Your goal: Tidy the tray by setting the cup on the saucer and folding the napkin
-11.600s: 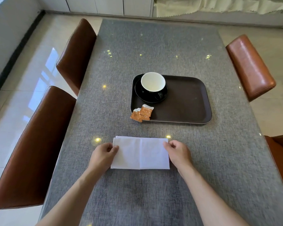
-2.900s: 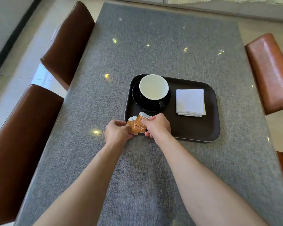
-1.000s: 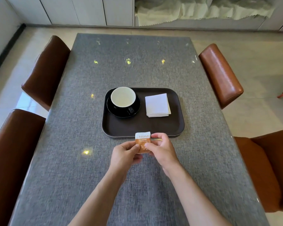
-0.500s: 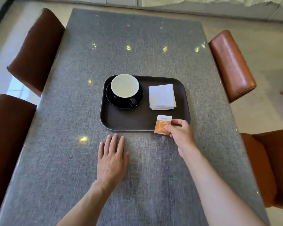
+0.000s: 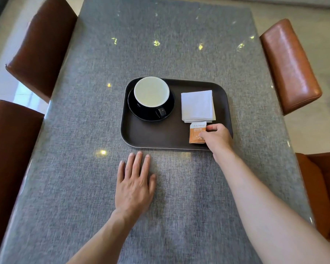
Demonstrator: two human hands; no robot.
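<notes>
Your cup [image 5: 151, 91] sits on the black saucer [image 5: 151, 109] at the tray's [image 5: 151, 139] left end, so that part reads as done. The napkin [image 5: 197, 106] lies folded square on the tray's right side, so that looks done too. What's left is small: your right hand [image 5: 215, 138] has its grip pinched on an orange packet [image 5: 195, 132] just in front of the napkin, low over the tray floor; whether it touches down, you can't tell. Your left hand [image 5: 134, 184] lies flat and released on the counter [image 5: 84, 168], near the tray's front edge, holding nothing.
</notes>
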